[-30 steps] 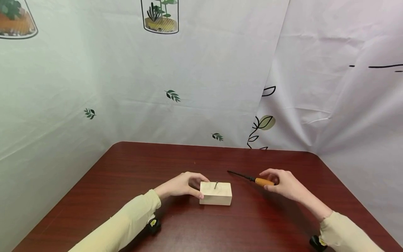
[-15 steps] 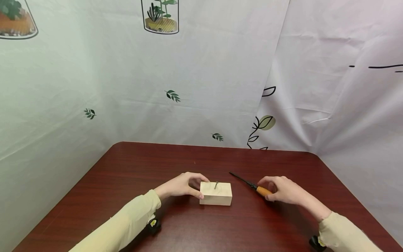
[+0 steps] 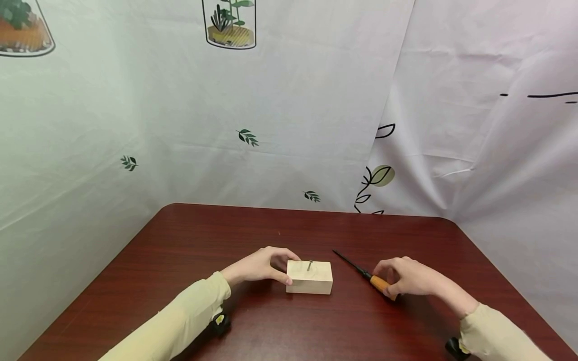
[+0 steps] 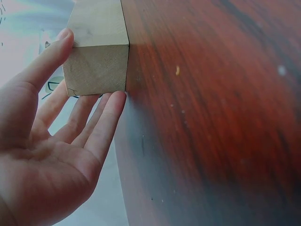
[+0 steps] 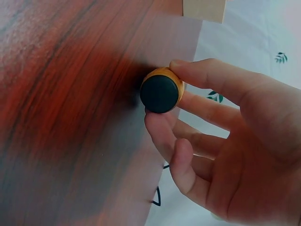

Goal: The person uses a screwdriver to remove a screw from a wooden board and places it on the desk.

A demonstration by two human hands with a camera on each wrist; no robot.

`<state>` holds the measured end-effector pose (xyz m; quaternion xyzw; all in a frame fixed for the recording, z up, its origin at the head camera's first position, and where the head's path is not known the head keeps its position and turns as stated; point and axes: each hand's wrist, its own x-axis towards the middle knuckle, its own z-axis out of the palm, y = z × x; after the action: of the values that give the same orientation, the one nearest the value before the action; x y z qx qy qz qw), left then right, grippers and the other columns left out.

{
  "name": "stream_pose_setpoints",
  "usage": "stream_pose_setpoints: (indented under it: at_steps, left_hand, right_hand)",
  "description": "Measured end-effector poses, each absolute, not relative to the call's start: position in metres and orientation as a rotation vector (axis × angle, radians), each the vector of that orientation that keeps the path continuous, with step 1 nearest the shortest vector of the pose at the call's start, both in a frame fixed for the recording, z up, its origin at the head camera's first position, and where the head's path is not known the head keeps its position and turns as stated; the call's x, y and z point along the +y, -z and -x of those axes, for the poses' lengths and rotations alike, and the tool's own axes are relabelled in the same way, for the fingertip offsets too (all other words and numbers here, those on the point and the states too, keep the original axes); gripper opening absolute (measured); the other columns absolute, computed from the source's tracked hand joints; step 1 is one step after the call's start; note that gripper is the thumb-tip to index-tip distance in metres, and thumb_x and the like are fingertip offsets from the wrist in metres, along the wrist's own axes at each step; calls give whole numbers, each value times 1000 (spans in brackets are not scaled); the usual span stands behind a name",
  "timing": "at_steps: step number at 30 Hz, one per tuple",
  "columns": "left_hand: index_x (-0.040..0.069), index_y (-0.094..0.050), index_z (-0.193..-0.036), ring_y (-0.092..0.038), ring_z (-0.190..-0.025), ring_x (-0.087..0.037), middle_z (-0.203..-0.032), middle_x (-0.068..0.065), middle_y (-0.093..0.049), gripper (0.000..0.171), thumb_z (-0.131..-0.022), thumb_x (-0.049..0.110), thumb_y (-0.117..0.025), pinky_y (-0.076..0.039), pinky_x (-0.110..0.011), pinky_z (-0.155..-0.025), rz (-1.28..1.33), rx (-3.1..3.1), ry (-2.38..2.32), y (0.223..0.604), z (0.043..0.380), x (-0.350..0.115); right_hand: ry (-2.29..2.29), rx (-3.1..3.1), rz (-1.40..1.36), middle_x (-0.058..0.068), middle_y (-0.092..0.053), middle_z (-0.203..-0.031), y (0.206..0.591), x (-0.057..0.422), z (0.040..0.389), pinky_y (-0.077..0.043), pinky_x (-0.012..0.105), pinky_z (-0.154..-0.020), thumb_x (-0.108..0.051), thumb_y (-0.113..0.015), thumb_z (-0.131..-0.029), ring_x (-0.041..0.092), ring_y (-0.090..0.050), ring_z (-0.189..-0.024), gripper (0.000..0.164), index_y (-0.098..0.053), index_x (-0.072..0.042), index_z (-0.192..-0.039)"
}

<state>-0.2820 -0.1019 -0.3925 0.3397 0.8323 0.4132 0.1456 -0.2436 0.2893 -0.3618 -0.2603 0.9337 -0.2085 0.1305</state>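
A pale wooden block (image 3: 309,277) lies on the table, and a thin metal fastener with a small head (image 3: 310,265) sticks up from its top. My left hand (image 3: 259,264) holds the block's left end, thumb on the near side and fingers round the far side. The left wrist view shows the block's end face (image 4: 96,70) between thumb and fingers. To the right, my right hand (image 3: 408,276) pinches a screwdriver by its orange handle (image 3: 378,283). Its dark shaft (image 3: 349,260) points away and to the left. The black handle cap (image 5: 159,94) faces the right wrist camera.
The dark red wooden table (image 3: 226,225) has rounded far corners. Behind it hangs a white cloth (image 3: 316,100) with printed leaves and jars. Black devices, such as the one at the left wrist (image 3: 220,323), sit below both sleeves.
My right hand has drawn the screwdriver a little toward me and turned it, so the handle end now sits nearer and the shaft slants more. My left hand and the block have stayed put.
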Motion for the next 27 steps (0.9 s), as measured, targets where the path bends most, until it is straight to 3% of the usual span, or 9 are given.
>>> stream_pose_setpoints:
  at_steps: [10, 18, 27]
  left_hand:
    - [17, -65, -125, -72, -99, -14, -108, -3, -71, 49, -80, 21, -83, -54, -36, -92, -981, 2398, -1190, 393, 282, -102]
    - [18, -65, -125, -71, -100, -15, -109, -4, -71, 49, -80, 22, -83, -54, -38, -93, -976, 2400, -1191, 394, 283, -102]
    - [18, -65, -125, -71, -100, -14, -110, -4, -71, 49, -80, 22, -83, -54, -36, -92, -983, 2395, -1197, 393, 282, -102]
  right_hand:
    - [617, 2683, 790, -8, -66, -83, 361, 291, 244, -45, 22, -60, -19, -78, -78, 0, -56, -71, 38, -66, -14, -115]
    - [569, 2751, 898, 1, -70, -110, 360, 289, 245, -52, 27, -75, -28, -75, -85, 13, -66, -92, 43, -62, -10, -122]
    - [587, 2794, 870, 8, -70, -112, 359, 285, 246, -50, 27, -69, -33, -75, -86, 6, -62, -82, 51, -59, -7, -127]
